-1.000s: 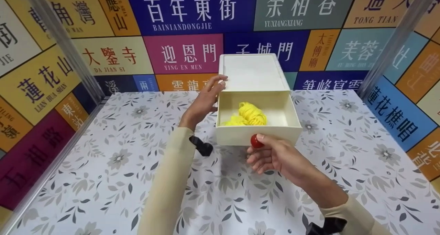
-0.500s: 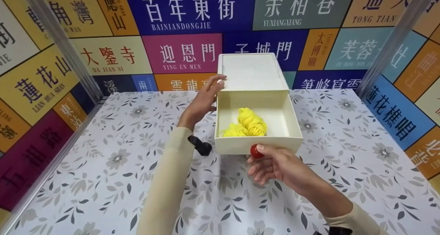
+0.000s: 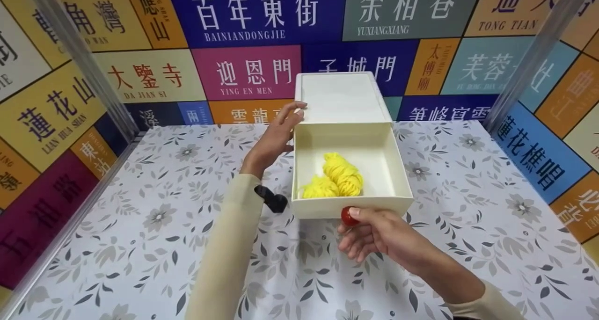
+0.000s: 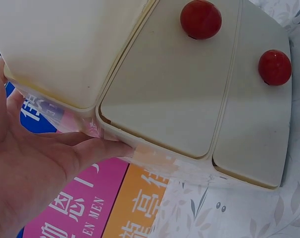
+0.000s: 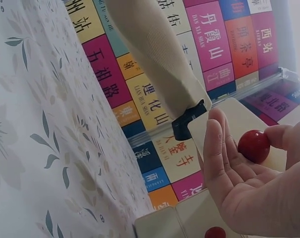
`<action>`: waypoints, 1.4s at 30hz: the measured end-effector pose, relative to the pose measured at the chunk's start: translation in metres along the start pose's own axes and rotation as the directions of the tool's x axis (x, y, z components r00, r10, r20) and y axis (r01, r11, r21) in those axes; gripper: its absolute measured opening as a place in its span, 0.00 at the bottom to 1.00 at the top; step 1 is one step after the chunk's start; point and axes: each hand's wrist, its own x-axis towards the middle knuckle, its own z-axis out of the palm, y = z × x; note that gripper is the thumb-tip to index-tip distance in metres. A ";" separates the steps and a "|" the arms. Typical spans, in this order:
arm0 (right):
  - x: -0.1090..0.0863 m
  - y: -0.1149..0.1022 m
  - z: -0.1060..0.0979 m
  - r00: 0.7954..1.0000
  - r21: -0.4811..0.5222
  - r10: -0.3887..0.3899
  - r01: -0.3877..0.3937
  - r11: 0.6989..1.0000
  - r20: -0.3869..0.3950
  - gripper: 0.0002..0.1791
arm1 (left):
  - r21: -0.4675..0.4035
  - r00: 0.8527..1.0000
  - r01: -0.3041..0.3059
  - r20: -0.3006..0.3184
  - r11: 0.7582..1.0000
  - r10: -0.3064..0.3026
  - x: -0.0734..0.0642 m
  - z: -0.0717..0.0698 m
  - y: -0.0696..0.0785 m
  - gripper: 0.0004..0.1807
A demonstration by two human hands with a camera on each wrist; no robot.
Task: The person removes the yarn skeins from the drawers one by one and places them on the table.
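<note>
head view, right hand: right hand (image 3: 376, 233) pinches the red knob (image 3: 347, 216), thumb against it; remaining fingers loosely bent below.
head view, left hand: left hand (image 3: 275, 140) laid against the left side of the white drawer unit (image 3: 339, 98), fingers extended, gripping nothing.
head view, top drawer: top drawer (image 3: 318, 208) extended toward the person, open side up.
head view, contents: yellow yarn (image 3: 344, 176) in two touching clumps, inside the drawer, near its front wall, left of centre.
head view, support: table (image 3: 154, 245), leaf-and-flower print.
left wrist view, lower section: middle front (image 4: 170, 84) and lower front (image 4: 256, 114), closed, each with a round red knob; left hand spread along the side.
right wrist view, contact: thumb tip on the red knob, palm in view.
right wrist view, background: left sleeve (image 5: 160, 54) with black wrist device (image 5: 187, 124).
</note>
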 end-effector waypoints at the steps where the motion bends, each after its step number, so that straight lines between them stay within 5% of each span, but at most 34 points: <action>1: 0.000 0.001 0.000 1.000 -0.001 -0.001 0.001 1.000 0.004 0.22 | 0.000 1.000 -0.001 -0.001 1.000 0.001 0.000 0.000 0.000 0.19; 17: -0.001 0.001 -0.003 0.999 -0.005 0.009 -0.009 1.000 0.039 0.24 | -0.012 1.000 -0.006 0.000 1.000 0.006 0.000 0.000 0.000 0.20; 28: -0.009 -0.012 -0.002 0.989 -0.188 0.099 -0.077 0.979 0.112 0.32 | 0.014 1.000 -0.014 -0.006 1.000 0.014 0.000 0.000 0.000 0.20; 42: -0.024 -0.058 -0.002 0.996 -0.298 -0.079 0.089 0.950 0.046 0.18 | -0.010 1.000 -0.007 -0.008 1.000 0.007 -0.001 0.000 0.000 0.21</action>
